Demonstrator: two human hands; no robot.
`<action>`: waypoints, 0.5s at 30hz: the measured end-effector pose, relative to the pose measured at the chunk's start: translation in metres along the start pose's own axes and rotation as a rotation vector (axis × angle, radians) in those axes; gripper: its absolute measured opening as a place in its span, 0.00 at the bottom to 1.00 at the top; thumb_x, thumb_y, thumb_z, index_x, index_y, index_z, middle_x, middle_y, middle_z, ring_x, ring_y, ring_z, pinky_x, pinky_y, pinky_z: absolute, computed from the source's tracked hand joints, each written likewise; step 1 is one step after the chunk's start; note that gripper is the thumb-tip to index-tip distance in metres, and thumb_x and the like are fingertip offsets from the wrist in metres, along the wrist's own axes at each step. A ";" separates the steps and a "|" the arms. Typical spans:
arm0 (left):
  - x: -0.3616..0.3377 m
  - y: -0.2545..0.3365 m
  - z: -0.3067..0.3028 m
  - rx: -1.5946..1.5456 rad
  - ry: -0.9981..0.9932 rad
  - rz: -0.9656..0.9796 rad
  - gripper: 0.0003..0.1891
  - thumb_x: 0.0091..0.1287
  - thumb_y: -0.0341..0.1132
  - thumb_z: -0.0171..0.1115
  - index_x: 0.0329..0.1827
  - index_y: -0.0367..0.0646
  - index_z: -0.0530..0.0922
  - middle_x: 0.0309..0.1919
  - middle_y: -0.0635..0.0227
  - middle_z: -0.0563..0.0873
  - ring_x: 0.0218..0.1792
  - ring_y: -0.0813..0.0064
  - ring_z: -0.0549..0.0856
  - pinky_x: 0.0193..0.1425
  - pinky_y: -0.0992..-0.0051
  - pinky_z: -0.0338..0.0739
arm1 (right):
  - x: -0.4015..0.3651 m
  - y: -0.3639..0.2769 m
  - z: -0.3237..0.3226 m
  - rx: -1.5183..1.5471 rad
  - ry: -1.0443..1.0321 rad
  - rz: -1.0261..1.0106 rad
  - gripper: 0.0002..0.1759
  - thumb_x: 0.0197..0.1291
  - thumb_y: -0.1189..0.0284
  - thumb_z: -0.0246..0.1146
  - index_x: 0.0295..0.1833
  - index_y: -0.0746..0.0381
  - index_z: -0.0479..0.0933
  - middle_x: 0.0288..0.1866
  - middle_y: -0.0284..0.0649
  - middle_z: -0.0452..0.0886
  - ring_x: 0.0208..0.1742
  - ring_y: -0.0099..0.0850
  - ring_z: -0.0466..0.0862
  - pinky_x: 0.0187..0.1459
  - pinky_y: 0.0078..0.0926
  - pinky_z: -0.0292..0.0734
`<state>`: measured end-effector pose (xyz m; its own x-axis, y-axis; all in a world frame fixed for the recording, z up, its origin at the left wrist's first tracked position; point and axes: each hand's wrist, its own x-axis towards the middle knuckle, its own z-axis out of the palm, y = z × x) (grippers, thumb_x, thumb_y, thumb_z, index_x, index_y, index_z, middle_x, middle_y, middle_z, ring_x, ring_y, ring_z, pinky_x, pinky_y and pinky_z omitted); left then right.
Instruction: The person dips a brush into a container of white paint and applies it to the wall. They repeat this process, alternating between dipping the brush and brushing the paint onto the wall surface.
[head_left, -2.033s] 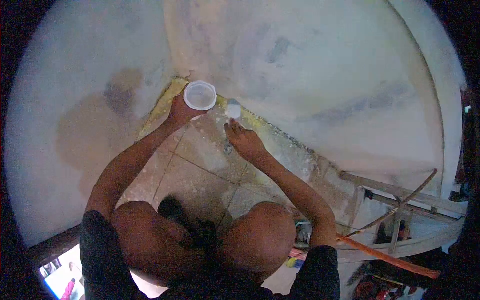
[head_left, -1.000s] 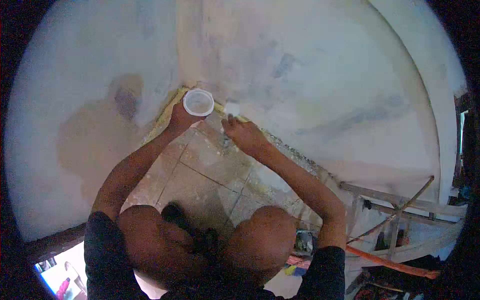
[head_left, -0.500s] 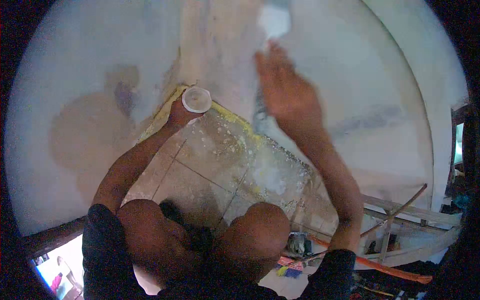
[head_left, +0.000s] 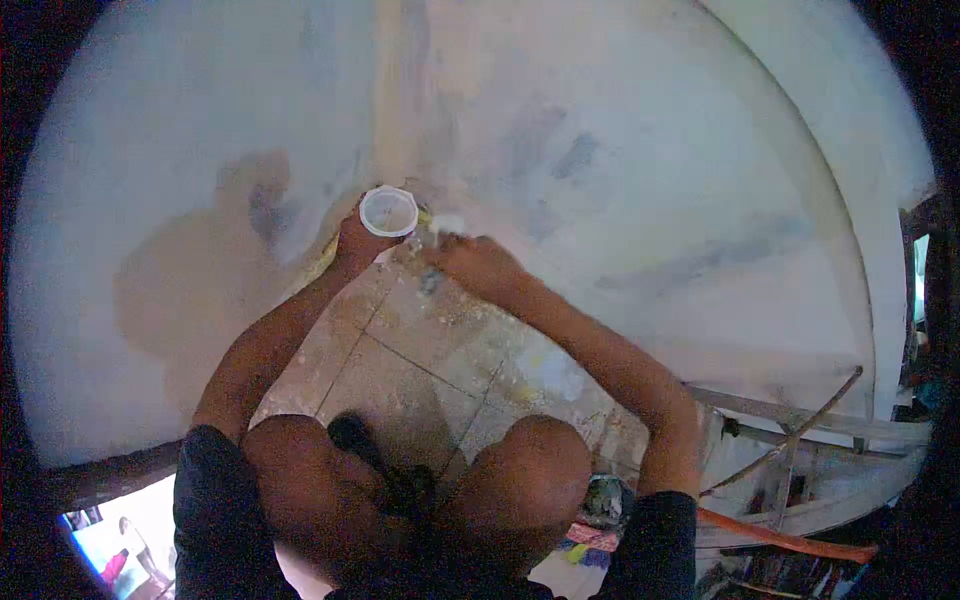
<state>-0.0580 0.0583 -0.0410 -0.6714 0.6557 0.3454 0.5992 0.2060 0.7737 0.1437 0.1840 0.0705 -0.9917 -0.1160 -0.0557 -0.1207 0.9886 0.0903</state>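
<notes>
Left hand (head_left: 358,248) observed grasping a white-rimmed tub (head_left: 388,212), upper centre of the frame, slightly left; right hand (head_left: 482,268), just to its right, found closed on a white-ended tool (head_left: 448,224), blurred; pale wall (head_left: 660,150) noted across the upper right

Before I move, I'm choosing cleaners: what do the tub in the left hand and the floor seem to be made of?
Tub: probably plastic, whitish and smooth-looking, judging by its thin, pale rim.
Floor: likely tile, dull and stained, since straight joint lines cross it; ceramic or cement, I can't tell.
</notes>
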 end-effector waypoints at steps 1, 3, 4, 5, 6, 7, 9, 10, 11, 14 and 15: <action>0.004 -0.007 -0.012 -0.001 0.006 -0.008 0.39 0.47 0.48 0.85 0.61 0.43 0.75 0.51 0.58 0.88 0.54 0.60 0.88 0.60 0.61 0.82 | 0.006 0.007 -0.015 -0.078 0.119 -0.013 0.27 0.64 0.73 0.57 0.69 0.55 0.70 0.55 0.53 0.82 0.46 0.47 0.88 0.41 0.39 0.88; 0.005 0.004 -0.020 -0.076 -0.055 0.037 0.39 0.47 0.46 0.86 0.61 0.43 0.75 0.52 0.59 0.88 0.55 0.61 0.87 0.61 0.62 0.82 | -0.010 0.015 -0.076 -0.129 0.406 0.040 0.26 0.62 0.74 0.59 0.68 0.52 0.73 0.59 0.55 0.82 0.51 0.46 0.88 0.44 0.39 0.88; 0.004 0.000 -0.016 -0.077 -0.057 0.028 0.39 0.47 0.46 0.86 0.61 0.43 0.75 0.52 0.59 0.88 0.55 0.61 0.87 0.61 0.62 0.82 | -0.018 0.030 -0.101 -0.139 0.524 0.025 0.26 0.61 0.74 0.60 0.67 0.53 0.75 0.62 0.56 0.80 0.54 0.47 0.87 0.45 0.38 0.88; 0.003 -0.006 -0.011 -0.111 -0.040 0.028 0.39 0.46 0.45 0.86 0.61 0.43 0.76 0.52 0.59 0.88 0.55 0.61 0.87 0.61 0.62 0.82 | -0.025 0.039 -0.124 -0.150 0.641 0.012 0.26 0.61 0.75 0.61 0.66 0.53 0.76 0.65 0.57 0.79 0.58 0.47 0.86 0.47 0.38 0.88; 0.001 -0.009 -0.007 -0.147 -0.021 0.028 0.39 0.46 0.44 0.86 0.61 0.43 0.76 0.52 0.59 0.88 0.55 0.61 0.87 0.61 0.62 0.82 | -0.034 0.033 -0.158 -0.210 0.678 0.036 0.25 0.60 0.75 0.61 0.65 0.54 0.77 0.67 0.57 0.76 0.61 0.47 0.84 0.48 0.37 0.88; -0.001 -0.006 -0.007 -0.149 -0.024 0.024 0.39 0.46 0.44 0.86 0.61 0.43 0.76 0.52 0.59 0.88 0.55 0.61 0.87 0.61 0.62 0.82 | -0.040 0.028 -0.181 -0.273 0.715 0.061 0.25 0.60 0.76 0.61 0.65 0.55 0.77 0.70 0.57 0.74 0.64 0.47 0.83 0.49 0.37 0.87; -0.002 0.000 -0.010 -0.173 -0.056 0.001 0.39 0.45 0.42 0.87 0.60 0.42 0.76 0.51 0.60 0.88 0.54 0.62 0.87 0.61 0.61 0.82 | -0.037 0.019 -0.189 -0.376 0.772 0.063 0.25 0.60 0.76 0.61 0.65 0.57 0.77 0.69 0.57 0.76 0.64 0.48 0.82 0.50 0.37 0.87; 0.000 0.001 -0.008 -0.177 -0.054 0.003 0.39 0.45 0.42 0.87 0.60 0.42 0.76 0.51 0.60 0.88 0.54 0.62 0.87 0.61 0.61 0.82 | -0.033 0.014 -0.191 -0.479 0.837 0.063 0.24 0.60 0.76 0.61 0.64 0.58 0.77 0.67 0.56 0.77 0.65 0.48 0.82 0.51 0.36 0.87; 0.001 0.000 -0.003 -0.208 -0.066 -0.005 0.39 0.46 0.42 0.87 0.60 0.43 0.76 0.52 0.60 0.88 0.55 0.62 0.87 0.62 0.62 0.81 | -0.028 0.011 -0.180 -0.484 0.836 0.061 0.24 0.60 0.76 0.61 0.64 0.58 0.77 0.67 0.56 0.77 0.65 0.48 0.82 0.51 0.36 0.87; 0.007 -0.011 0.011 -0.288 -0.096 -0.027 0.37 0.47 0.42 0.86 0.61 0.43 0.77 0.54 0.62 0.87 0.56 0.64 0.86 0.63 0.63 0.79 | -0.007 0.012 -0.089 -0.588 0.560 0.049 0.22 0.59 0.76 0.60 0.61 0.67 0.76 0.65 0.64 0.76 0.65 0.51 0.81 0.53 0.38 0.86; 0.009 -0.010 0.012 -0.305 -0.107 -0.032 0.37 0.48 0.42 0.86 0.61 0.43 0.77 0.54 0.63 0.86 0.56 0.65 0.85 0.64 0.63 0.79 | -0.002 0.016 -0.052 -0.624 0.477 0.011 0.22 0.59 0.75 0.60 0.60 0.69 0.75 0.64 0.67 0.76 0.64 0.53 0.81 0.54 0.39 0.86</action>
<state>-0.0646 0.0709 -0.0518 -0.6286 0.7283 0.2729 0.4093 0.0113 0.9123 0.1411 0.1951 0.1241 -0.8881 -0.2750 0.3684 0.0263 0.7697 0.6379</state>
